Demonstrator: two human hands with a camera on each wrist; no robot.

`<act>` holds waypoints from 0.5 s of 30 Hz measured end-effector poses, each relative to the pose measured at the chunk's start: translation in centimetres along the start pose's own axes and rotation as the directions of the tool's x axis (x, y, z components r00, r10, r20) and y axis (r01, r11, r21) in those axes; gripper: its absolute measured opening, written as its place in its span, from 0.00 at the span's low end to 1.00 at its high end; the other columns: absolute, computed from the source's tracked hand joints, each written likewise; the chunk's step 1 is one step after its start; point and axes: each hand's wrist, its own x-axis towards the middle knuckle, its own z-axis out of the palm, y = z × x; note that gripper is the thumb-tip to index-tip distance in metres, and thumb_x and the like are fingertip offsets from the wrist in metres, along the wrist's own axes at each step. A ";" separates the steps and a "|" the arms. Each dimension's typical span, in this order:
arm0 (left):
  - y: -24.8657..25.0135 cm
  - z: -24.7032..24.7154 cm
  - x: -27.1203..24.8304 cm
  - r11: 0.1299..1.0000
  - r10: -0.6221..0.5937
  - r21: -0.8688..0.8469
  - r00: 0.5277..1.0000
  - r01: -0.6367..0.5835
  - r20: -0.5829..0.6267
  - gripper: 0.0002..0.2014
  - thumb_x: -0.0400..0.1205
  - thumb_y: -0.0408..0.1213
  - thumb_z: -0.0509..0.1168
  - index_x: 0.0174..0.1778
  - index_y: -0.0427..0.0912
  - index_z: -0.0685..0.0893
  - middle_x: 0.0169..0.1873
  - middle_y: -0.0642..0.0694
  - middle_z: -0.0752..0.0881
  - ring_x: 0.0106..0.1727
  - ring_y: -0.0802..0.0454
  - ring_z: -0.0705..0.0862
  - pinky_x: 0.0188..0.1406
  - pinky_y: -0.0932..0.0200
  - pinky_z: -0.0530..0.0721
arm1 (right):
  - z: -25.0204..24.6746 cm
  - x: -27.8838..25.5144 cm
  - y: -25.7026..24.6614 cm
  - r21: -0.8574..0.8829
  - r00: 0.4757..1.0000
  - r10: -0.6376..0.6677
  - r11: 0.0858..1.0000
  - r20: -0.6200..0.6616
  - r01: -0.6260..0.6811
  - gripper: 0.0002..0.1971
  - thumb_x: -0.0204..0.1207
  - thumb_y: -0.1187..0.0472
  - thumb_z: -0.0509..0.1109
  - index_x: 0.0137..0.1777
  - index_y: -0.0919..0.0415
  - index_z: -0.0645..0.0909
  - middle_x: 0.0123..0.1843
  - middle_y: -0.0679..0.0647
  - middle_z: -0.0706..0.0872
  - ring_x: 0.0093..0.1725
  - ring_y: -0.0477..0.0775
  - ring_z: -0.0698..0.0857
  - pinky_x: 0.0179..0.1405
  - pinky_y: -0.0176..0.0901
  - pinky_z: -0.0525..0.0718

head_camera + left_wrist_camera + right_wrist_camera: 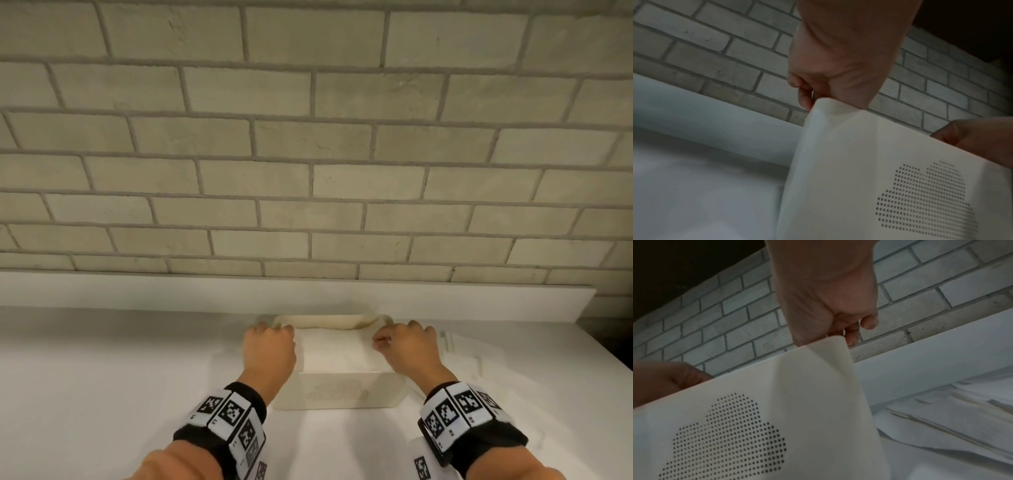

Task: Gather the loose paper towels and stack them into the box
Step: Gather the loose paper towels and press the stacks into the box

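Note:
A white box with a dotted cloud pattern on its front wall stands on the counter near the wall. A stack of white paper towels fills it to the rim. My left hand straddles the box's left rim, fingers curled down outside the wall. My right hand straddles the right rim the same way, thumb lying on the towels and fingers curled outside. More loose paper towels lie flat on the counter just right of the box.
The white counter ends at a low white ledge under a pale brick wall. The counter's right edge runs close past the loose towels. Bare counter lies left of the box and in front of it.

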 end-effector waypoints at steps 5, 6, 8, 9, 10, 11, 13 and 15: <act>0.0 -0.1 0.5 0.991 0.027 0.129 0.995 -0.040 0.098 0.14 0.84 0.36 0.54 0.61 0.43 0.80 0.56 0.45 0.86 0.63 0.44 0.78 0.61 0.54 0.71 | 0.4 0.6 -0.4 -0.124 0.999 0.034 0.992 0.040 -0.028 0.15 0.81 0.48 0.59 0.63 0.44 0.81 0.60 0.48 0.85 0.64 0.52 0.76 0.62 0.48 0.67; 0.1 -0.2 0.6 0.986 0.036 0.158 0.992 -0.055 0.123 0.14 0.84 0.35 0.54 0.61 0.43 0.80 0.57 0.44 0.86 0.65 0.43 0.76 0.63 0.52 0.70 | 0.5 0.7 -0.6 -0.169 0.997 0.050 0.985 0.057 -0.040 0.15 0.80 0.50 0.60 0.64 0.47 0.80 0.60 0.49 0.85 0.65 0.52 0.76 0.62 0.48 0.67; 0.3 -0.4 1.0 0.976 0.046 0.202 0.987 -0.077 0.154 0.15 0.82 0.34 0.54 0.62 0.42 0.80 0.61 0.42 0.84 0.68 0.41 0.72 0.67 0.50 0.68 | 0.5 0.8 -1.0 -0.238 0.994 0.087 0.969 0.071 -0.068 0.16 0.78 0.55 0.61 0.64 0.54 0.79 0.60 0.52 0.84 0.65 0.54 0.75 0.62 0.48 0.68; 0.5 -0.6 1.1 0.973 0.048 0.213 0.986 -0.083 0.161 0.16 0.81 0.34 0.54 0.63 0.41 0.80 0.63 0.41 0.82 0.70 0.40 0.71 0.69 0.49 0.67 | 0.4 0.8 -1.4 -0.255 0.993 0.099 0.964 0.070 -0.078 0.17 0.77 0.57 0.62 0.65 0.57 0.78 0.61 0.53 0.84 0.65 0.55 0.75 0.62 0.48 0.69; 0.6 -0.7 1.1 0.972 0.051 0.219 0.986 -0.086 0.161 0.16 0.81 0.34 0.54 0.63 0.40 0.80 0.64 0.40 0.80 0.70 0.40 0.70 0.70 0.49 0.66 | 0.2 0.8 -1.7 -0.264 0.992 0.105 0.961 0.071 -0.083 0.18 0.76 0.59 0.63 0.65 0.60 0.76 0.62 0.55 0.83 0.66 0.56 0.75 0.63 0.47 0.69; 0.7 -0.9 1.2 0.972 0.053 0.218 0.986 -0.088 0.157 0.17 0.81 0.33 0.54 0.63 0.40 0.80 0.65 0.40 0.79 0.71 0.40 0.69 0.71 0.48 0.66 | -0.1 0.7 -2.0 -0.267 0.991 0.107 0.960 0.076 -0.083 0.18 0.76 0.60 0.63 0.65 0.62 0.75 0.63 0.56 0.82 0.66 0.57 0.75 0.64 0.47 0.70; 1.0 -1.2 1.2 0.973 0.047 0.217 0.986 -0.081 0.158 0.17 0.81 0.33 0.54 0.63 0.40 0.80 0.65 0.41 0.78 0.71 0.41 0.69 0.71 0.49 0.66 | -0.8 0.3 -2.2 -0.251 0.990 0.109 0.964 0.091 -0.083 0.19 0.76 0.61 0.63 0.67 0.63 0.74 0.65 0.57 0.81 0.67 0.58 0.74 0.65 0.48 0.70; 1.3 -1.7 0.7 0.979 0.026 0.197 0.989 -0.056 0.148 0.17 0.81 0.33 0.54 0.64 0.41 0.80 0.65 0.42 0.79 0.70 0.42 0.69 0.70 0.51 0.67 | -1.4 -0.5 -2.0 -0.199 0.989 0.110 0.976 0.096 -0.089 0.19 0.76 0.62 0.62 0.67 0.63 0.75 0.65 0.58 0.80 0.67 0.59 0.74 0.66 0.50 0.69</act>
